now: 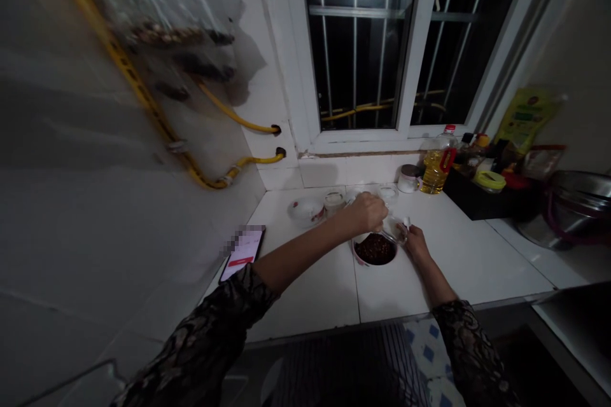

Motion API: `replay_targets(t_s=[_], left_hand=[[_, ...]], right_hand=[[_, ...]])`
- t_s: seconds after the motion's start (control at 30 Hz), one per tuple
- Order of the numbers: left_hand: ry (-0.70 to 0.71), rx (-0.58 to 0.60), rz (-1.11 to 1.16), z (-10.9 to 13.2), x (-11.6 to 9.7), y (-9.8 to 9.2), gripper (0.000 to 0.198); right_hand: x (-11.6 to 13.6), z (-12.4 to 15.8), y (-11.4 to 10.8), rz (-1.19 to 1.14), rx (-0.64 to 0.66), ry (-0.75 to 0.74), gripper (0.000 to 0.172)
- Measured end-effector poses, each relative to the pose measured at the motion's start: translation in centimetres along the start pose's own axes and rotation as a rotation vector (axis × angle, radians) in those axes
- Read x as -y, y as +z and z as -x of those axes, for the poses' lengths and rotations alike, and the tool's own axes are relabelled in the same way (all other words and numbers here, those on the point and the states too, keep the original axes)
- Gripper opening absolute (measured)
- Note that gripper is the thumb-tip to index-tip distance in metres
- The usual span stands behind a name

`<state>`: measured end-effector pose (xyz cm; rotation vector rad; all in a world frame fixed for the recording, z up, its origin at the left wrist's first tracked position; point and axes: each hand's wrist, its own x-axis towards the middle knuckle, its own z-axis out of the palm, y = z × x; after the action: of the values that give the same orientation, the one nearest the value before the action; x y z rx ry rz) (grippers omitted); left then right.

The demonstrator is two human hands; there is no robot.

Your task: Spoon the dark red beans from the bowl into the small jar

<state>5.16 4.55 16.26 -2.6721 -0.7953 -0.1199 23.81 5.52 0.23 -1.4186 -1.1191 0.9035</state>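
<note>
A bowl (361, 259) of dark red, chunky sauce (377, 248) stands on the white tiled counter. My left hand (366, 212) is closed above the bowl's far side, fingers pointing down. What it grips is mostly hidden; a thin, shiny piece shows below the fingers. At the bowl's right, my right hand (416, 243) pinches a small clear container (395, 229), tilted over the rim. Its contents are too blurred to tell. Behind my left hand are a white dish with red marks (305, 211) and a small pale jar (334, 202).
A phone (242, 255) with a lit screen lies at the left wall. Along the back stand a lidded jar (409, 178) and an oil bottle (435, 165). A black box (470, 194) of condiments and a steel pot (573, 210) are at the right. Yellow pipes (143, 98) run along the wall.
</note>
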Motion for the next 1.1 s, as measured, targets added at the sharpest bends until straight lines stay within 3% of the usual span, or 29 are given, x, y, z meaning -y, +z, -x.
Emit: replay_targets(t_s=[0.23,0.4,0.6,0.63,0.67,0.87,0.97,1.1], left_hand=[[-0.076,-0.054,0.070,-0.2,0.2,-1.7,0.020],[-0.081,-0.066,0.199,1.0,0.5,-0.4,0.008],[-0.178,-0.232,0.444,4.1,3.0,0.5,0.025],[-0.261,-0.334,0.681,4.5,3.3,0.8,0.023],[-0.308,-0.383,0.748,4.8,3.5,1.3,0.023],[-0.611,-0.614,0.931,7.1,4.7,5.3,0.043],[-0.710,-0.663,1.016,8.3,5.5,7.0,0.051],[-0.733,-0.650,1.112,9.2,6.0,8.5,0.050]], right_hand=[[0.3,0.4,0.0,-0.027,-0.029,-0.005,0.034],[0.6,0.5,0.1,-0.031,-0.048,0.009,0.035],[0.3,0.3,0.1,-0.055,-0.033,0.048,0.042],[0.3,0.3,0.1,-0.058,-0.030,0.051,0.042],[0.3,0.3,0.1,-0.059,-0.028,0.054,0.043],[0.2,0.3,0.0,-0.049,-0.012,0.045,0.048],[0.0,0.1,0.1,-0.051,0.012,0.030,0.052],[0.0,0.1,0.2,-0.077,0.066,0.018,0.055]])
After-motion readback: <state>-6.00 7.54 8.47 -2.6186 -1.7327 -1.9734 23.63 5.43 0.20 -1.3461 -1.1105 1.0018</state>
